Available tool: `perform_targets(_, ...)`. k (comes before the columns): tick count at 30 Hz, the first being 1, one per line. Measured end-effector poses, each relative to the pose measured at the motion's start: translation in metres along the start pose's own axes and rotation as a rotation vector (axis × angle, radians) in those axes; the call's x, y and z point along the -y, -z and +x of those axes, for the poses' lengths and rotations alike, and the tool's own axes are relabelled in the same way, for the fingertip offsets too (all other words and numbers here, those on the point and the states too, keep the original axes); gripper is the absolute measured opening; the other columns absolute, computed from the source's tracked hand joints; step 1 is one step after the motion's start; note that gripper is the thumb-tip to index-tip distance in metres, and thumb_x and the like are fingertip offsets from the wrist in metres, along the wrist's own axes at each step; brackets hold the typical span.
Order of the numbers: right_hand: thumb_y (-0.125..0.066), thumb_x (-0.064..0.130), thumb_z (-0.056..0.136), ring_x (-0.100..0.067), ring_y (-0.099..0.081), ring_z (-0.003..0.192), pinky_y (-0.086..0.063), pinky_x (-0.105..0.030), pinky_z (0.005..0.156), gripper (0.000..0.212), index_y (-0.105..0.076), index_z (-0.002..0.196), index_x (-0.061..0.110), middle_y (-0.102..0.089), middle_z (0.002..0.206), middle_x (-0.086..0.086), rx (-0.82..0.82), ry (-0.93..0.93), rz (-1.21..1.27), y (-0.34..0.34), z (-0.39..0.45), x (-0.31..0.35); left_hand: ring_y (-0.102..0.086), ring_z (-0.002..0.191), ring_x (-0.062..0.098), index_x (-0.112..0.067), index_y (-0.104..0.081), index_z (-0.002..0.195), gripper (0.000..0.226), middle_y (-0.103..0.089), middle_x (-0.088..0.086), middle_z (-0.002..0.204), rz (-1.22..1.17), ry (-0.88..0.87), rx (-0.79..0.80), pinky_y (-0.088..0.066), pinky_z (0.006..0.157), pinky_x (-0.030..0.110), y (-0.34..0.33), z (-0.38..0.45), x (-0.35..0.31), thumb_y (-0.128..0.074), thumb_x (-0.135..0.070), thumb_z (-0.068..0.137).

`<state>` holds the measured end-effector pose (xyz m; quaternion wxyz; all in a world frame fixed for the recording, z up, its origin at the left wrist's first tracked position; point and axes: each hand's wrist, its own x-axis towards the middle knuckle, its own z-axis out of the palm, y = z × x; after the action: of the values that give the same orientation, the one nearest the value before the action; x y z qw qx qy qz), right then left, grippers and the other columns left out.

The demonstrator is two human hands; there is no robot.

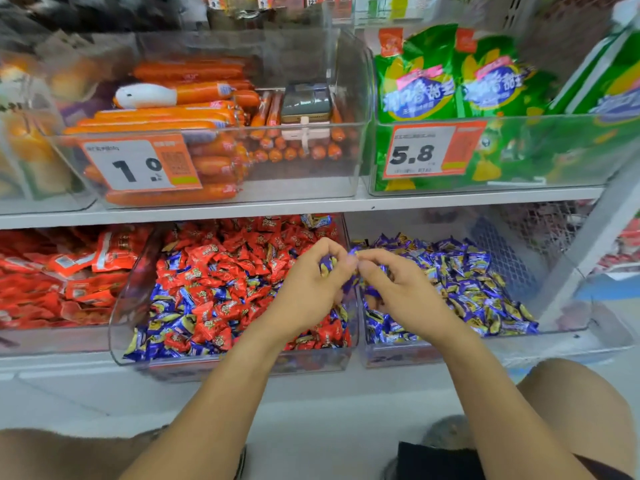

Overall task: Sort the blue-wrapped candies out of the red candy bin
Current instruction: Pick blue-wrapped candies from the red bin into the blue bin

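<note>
The red candy bin (138, 271) is clear, glossy plastic, as is the bin beside it (568, 317). The red candies (221, 268) and blue-wrapped candies (464, 282) sit in shiny, crinkled foil-like film. The sausages (166, 124) wear smooth, glossy orange casing. The green bags (419, 77) are shiny plastic film. The price tags (138, 166) look like matt paper. The shelf (311, 204) is smooth and painted white.

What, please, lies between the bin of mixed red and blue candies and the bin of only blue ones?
In the head view, only the two bins' clear walls, side by side; both hands hover above them with blue candies.
</note>
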<state>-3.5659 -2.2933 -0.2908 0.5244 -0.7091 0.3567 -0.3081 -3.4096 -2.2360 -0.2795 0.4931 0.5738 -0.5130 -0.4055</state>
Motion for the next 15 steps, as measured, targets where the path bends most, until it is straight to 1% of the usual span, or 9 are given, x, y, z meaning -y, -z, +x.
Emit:
perform_targets(1,-0.053,0.032,0.101,-0.024,-0.045,0.056,-0.047,-0.034,0.056,0.015,-0.067,0.106,0.033,-0.055,0.067,-0.001,-0.031,0.018,0.020,0.002,0.000,0.000,-0.040,0.055,0.021,-0.010,-0.050,0.096,0.020,-0.046,0.007,0.059,-0.044,0.008,-0.009,-0.028,0.045,0.024,-0.008,0.003,-0.004,-0.054,-0.030,0.099)
perform_targets(3,-0.059,0.033,0.098,-0.019,-0.047,0.054,-0.041,-0.034,0.051,0.010,-0.068,0.102,0.030,-0.056,0.060,0.002,-0.149,0.044,0.026,0.013,-0.002,-0.002,-0.038,0.056,0.021,-0.010,-0.049,0.098,0.023,-0.043,0.011,0.062,-0.048,0.009,-0.004,-0.026,0.047,0.028,-0.023,0.011,-0.008,-0.053,-0.033,0.099)
perform_targets(5,-0.063,0.028,0.096,-0.013,-0.047,0.052,-0.039,-0.027,0.049,0.005,-0.067,0.098,0.026,-0.056,0.062,0.007,-0.277,0.043,0.022,0.031,-0.005,-0.009,-0.041,0.053,0.017,-0.017,-0.051,0.097,0.027,-0.049,0.006,0.064,0.110,-0.019,-0.004,-0.032,0.051,0.029,-0.034,0.018,-0.009,-0.053,-0.044,0.096)
perform_targets(7,-0.066,0.026,0.094,-0.005,-0.052,0.058,-0.042,-0.020,0.059,0.001,-0.065,0.095,0.027,-0.060,0.070,0.011,-0.337,0.055,-0.152,0.054,-0.008,-0.022,-0.052,0.059,0.009,-0.025,-0.053,0.093,0.033,-0.060,-0.004,0.071,0.285,0.003,0.045,-0.042,0.058,0.028,-0.043,0.024,-0.012,-0.049,-0.058,0.093)
perform_targets(9,-0.068,0.024,0.092,-0.005,-0.063,0.079,-0.048,-0.025,0.075,0.007,-0.066,0.094,0.030,-0.066,0.085,0.014,-0.315,0.025,-0.359,0.076,-0.009,-0.032,-0.059,0.077,0.012,-0.029,-0.054,0.090,0.035,-0.063,-0.004,0.081,0.425,0.029,0.126,-0.046,0.074,0.033,-0.053,0.034,-0.018,-0.042,-0.062,0.093)
perform_targets(10,-0.069,0.022,0.092,-0.006,-0.065,0.086,-0.048,-0.027,0.080,0.010,-0.067,0.096,0.030,-0.067,0.090,0.015,-0.291,-0.005,-0.406,0.085,-0.010,-0.034,-0.058,0.078,0.016,-0.030,-0.055,0.091,0.033,-0.063,-0.002,0.082,0.458,0.033,0.193,-0.046,0.076,0.036,-0.059,0.041,-0.022,-0.042,-0.059,0.094)
perform_targets(12,-0.066,0.017,0.093,0.005,-0.060,0.089,-0.045,-0.023,0.083,0.013,-0.070,0.104,0.024,-0.064,0.093,0.017,-0.225,-0.042,-0.442,0.099,-0.011,-0.031,-0.057,0.074,0.019,-0.030,-0.056,0.107,0.025,-0.063,0.003,0.084,0.559,0.011,0.378,-0.046,0.074,0.038,-0.073,0.053,-0.027,-0.047,-0.050,0.095)
perform_targets(14,-0.063,0.022,0.096,0.011,-0.053,0.089,-0.042,-0.020,0.084,0.020,-0.068,0.115,0.025,-0.059,0.099,0.013,-0.177,-0.068,-0.485,0.109,-0.009,-0.027,-0.056,0.097,0.022,-0.036,-0.048,0.132,0.040,-0.057,0.001,0.096,0.801,-0.057,0.523,-0.044,0.087,0.040,-0.077,0.060,-0.022,-0.053,-0.045,0.094)
perform_targets(15,-0.062,0.028,0.096,0.008,-0.053,0.092,-0.042,-0.020,0.086,0.025,-0.066,0.120,0.028,-0.060,0.106,0.007,-0.159,-0.070,-0.499,0.114,-0.008,-0.027,-0.050,0.112,0.025,-0.037,-0.043,0.138,0.048,-0.055,0.001,0.109,0.898,-0.094,0.516,-0.040,0.097,0.044,-0.074,0.062,-0.017,-0.054,-0.044,0.092)
